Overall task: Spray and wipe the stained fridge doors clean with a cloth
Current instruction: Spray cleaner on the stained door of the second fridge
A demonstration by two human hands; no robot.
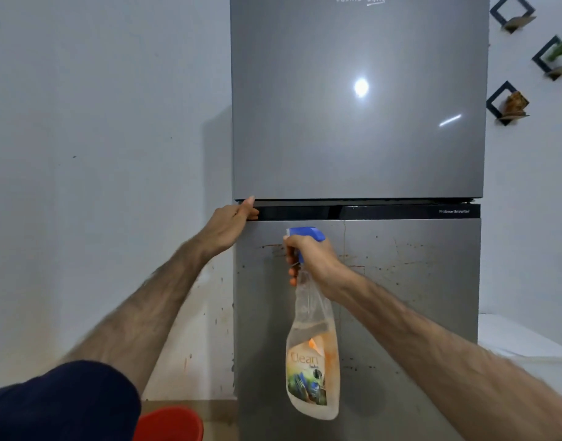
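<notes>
Our right hand (314, 259) fingers wrap the spray bottle (313, 342) neck, nozzle before the stained lower door (410, 297) | left hand (232, 222) fingers hook the door's top edge | cloth unseen | risk: pulling there swings the door, spray misses; runoff streaks downward.

The spray bottle (312, 338) is hanging before the lower fridge door (410, 313), the upper door (357, 122) at twelve o'clock, a bucket (170, 423) sitting at seven o'clock.
</notes>
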